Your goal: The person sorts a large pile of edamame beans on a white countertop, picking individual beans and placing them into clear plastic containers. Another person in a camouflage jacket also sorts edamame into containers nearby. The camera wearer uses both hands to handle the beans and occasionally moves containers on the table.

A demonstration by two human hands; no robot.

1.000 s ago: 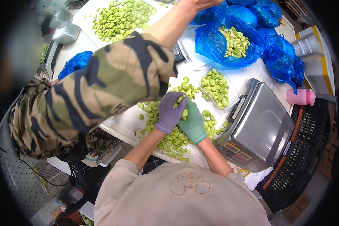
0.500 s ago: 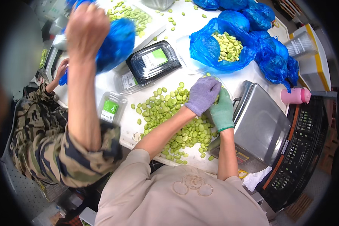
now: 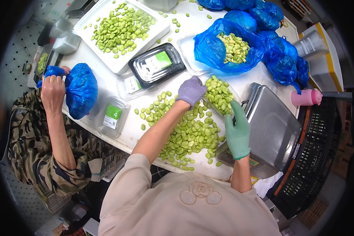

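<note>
My left hand [image 3: 192,91], in a purple knit glove, is curled closed at the left rim of a clear plastic tub filled with green broad beans [image 3: 219,94]. Whatever its fingers hold is hidden. Wearing a green glove, my right hand [image 3: 238,131] is at the tub's near right corner, thumb apart from the fingers and nothing visible in it. A heap of loose broad beans [image 3: 194,135] spreads over the white table [image 3: 124,143], below and left of the tub. Right of my right hand stands a metal scale [image 3: 271,128].
Beyond the tub sits an open blue bag of beans [image 3: 208,49] among tied blue bags. Labelled tubs [image 3: 157,65] lie on the left, near a white foam tray [image 3: 157,33] of beans. A co-worker's hand [image 3: 53,91] grips a blue bag [image 3: 82,92]. A pink bottle [image 3: 303,97] stands right.
My hands have parted: the left moved leftward, the right came down toward me, exposing the filled tub. The co-worker's arm and blue bag have swung down and left, uncovering the foam tray.
</note>
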